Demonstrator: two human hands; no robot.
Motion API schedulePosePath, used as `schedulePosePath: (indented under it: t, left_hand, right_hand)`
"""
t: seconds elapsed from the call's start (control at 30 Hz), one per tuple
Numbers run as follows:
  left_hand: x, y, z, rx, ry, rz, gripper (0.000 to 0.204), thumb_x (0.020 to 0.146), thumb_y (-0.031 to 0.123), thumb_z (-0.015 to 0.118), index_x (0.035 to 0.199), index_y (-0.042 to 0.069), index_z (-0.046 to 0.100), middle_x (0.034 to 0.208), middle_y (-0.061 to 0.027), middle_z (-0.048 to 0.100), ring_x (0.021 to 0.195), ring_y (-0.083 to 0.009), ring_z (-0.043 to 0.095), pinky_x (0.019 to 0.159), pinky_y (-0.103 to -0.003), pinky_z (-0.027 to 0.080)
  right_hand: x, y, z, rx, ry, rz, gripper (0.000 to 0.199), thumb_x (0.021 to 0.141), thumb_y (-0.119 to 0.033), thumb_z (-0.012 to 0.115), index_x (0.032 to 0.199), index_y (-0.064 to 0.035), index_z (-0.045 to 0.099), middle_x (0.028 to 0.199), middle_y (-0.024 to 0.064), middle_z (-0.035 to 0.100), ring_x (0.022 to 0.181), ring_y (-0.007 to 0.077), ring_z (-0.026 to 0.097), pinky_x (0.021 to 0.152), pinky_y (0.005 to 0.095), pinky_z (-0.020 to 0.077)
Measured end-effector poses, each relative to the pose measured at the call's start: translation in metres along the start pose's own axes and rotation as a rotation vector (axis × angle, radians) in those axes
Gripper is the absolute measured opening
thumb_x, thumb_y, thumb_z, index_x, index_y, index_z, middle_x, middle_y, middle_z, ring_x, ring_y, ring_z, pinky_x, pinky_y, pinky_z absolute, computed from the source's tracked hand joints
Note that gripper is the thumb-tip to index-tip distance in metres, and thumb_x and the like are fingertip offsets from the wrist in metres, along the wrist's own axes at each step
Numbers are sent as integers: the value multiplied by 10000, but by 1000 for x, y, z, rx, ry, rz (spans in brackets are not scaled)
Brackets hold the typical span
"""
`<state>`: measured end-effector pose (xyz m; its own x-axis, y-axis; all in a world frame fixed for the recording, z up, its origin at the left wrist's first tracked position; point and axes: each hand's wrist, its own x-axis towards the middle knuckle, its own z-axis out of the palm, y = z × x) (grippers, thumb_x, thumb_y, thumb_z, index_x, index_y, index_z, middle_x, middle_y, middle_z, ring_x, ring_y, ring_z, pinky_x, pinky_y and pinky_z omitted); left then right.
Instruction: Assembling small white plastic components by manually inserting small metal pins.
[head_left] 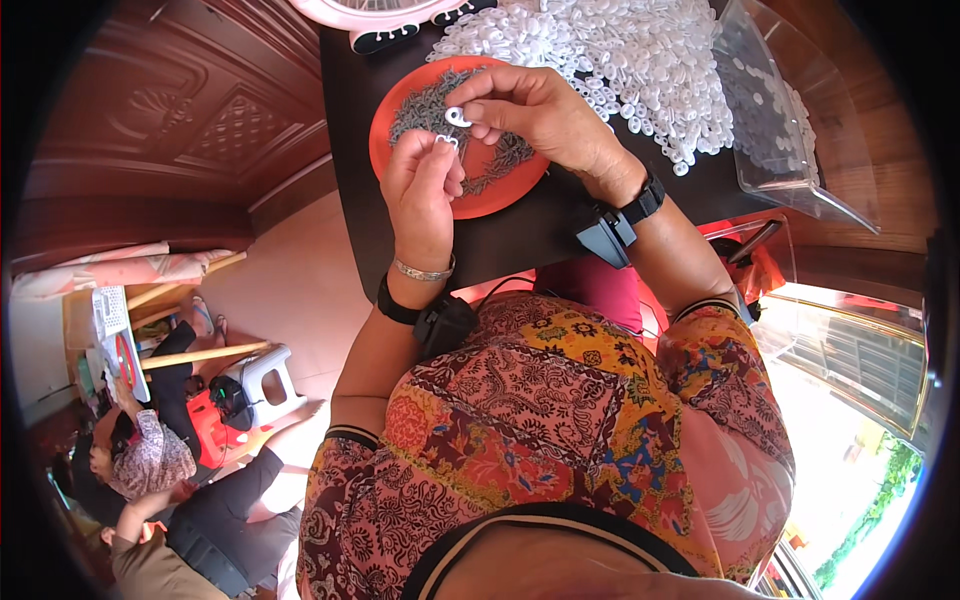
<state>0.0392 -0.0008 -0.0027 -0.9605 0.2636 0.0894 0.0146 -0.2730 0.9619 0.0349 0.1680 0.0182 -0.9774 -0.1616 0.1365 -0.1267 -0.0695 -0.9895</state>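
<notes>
Right hand: your right hand (545, 115) comes in from the right, thumb and index finger pinching a small white oval plastic piece with a hole (457, 117).
Left hand: your left hand (424, 180) points away from your body, thumb and forefinger closed on a small white plastic looped piece (448, 141), its far end showing.
Piece to piece: the oval sits just beyond the looped one, slightly to its right; they look narrowly apart, though depth is hard to judge.
Long axis: the oval appears to lie crosswise, its holed end toward the left; the looped piece is too small to tell.
Plate: both pieces are above a round orange plate (490, 204) of small grey slender parts (425, 105), near the left edge of the dark tabletop (490, 255).
White heap: loose white plastic pieces (640, 60) spread over the tabletop's far right corner, nearer your right hand.
</notes>
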Motion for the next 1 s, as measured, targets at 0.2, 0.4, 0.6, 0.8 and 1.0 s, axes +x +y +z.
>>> schedulePosePath:
  t: [0.2,0.4,0.6,0.8,1.0]
  left_hand:
    - [0,-1,2,-16,3,3,95,880,110,519,808,50,505,636,8,505,539,-43,416,480,-185,322]
    - [1,-3,2,-9,4,-4,90,879,110,523,816,47,511,638,5,506,540,-43,414,482,-185,324]
    - [1,-4,2,-9,0,-6,87,875,109,530,818,45,512,639,3,507,540,-43,414,484,-185,328]
    - [1,-4,2,-11,-2,-8,91,873,110,534,815,44,510,642,2,510,543,-44,416,488,-184,332]
    - [1,-3,1,-14,-4,-3,92,876,113,531,817,43,513,640,3,504,541,-45,411,490,-187,334]
  right_hand:
    - [-1,0,1,-37,-10,-23,212,832,-18,564,1029,-3,639,861,19,642,738,64,578,691,202,491]
    - [-1,-2,0,-50,8,-26,205,831,-14,569,1022,-2,642,876,26,646,759,63,584,697,204,491]
    - [-2,-1,1,-59,19,-27,193,827,-21,601,1014,-5,646,874,24,652,773,65,587,699,204,490]
    - [-4,-3,4,-70,30,-32,166,833,-44,619,993,-9,650,877,29,654,795,76,591,717,213,485]
    - [-4,-3,8,-156,9,-105,154,876,-67,583,1011,-24,642,827,-10,626,731,44,554,682,197,463]
